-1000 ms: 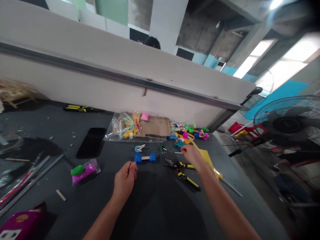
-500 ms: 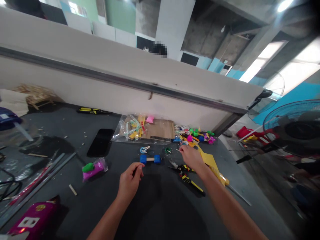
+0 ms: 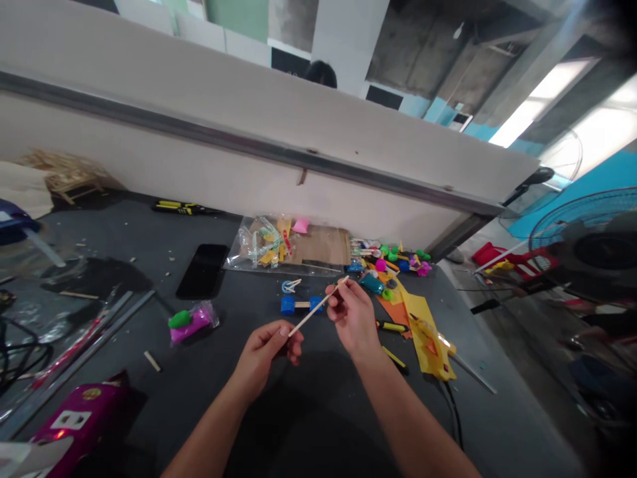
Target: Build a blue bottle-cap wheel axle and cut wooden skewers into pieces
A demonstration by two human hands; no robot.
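A thin pale wooden stick (image 3: 316, 311) slants up to the right between my hands. My left hand (image 3: 269, 348) pinches its lower end, and my right hand (image 3: 351, 312) grips the upper end. Just behind the stick lies a short piece of wood with a blue lump (image 3: 287, 305) on each end; my right hand partly covers the right lump. A small light-blue ring (image 3: 288, 287) with short sticks sits beyond it. Yellow-and-black pliers (image 3: 395, 358) lie partly hidden behind my right wrist.
A black phone (image 3: 203, 272) and a purple packet with a green lump (image 3: 180, 319) lie to the left. A clear plastic bag (image 3: 323, 249) is against the partition. Yellow sheets (image 3: 423, 312) and colourful clay pieces are at right. A magenta power strip (image 3: 82, 415) stands at lower left.
My right hand has come back from the right toward the middle, bringing the thin stick. My left hand has left the blue-ended piece and now holds the stick's other end.
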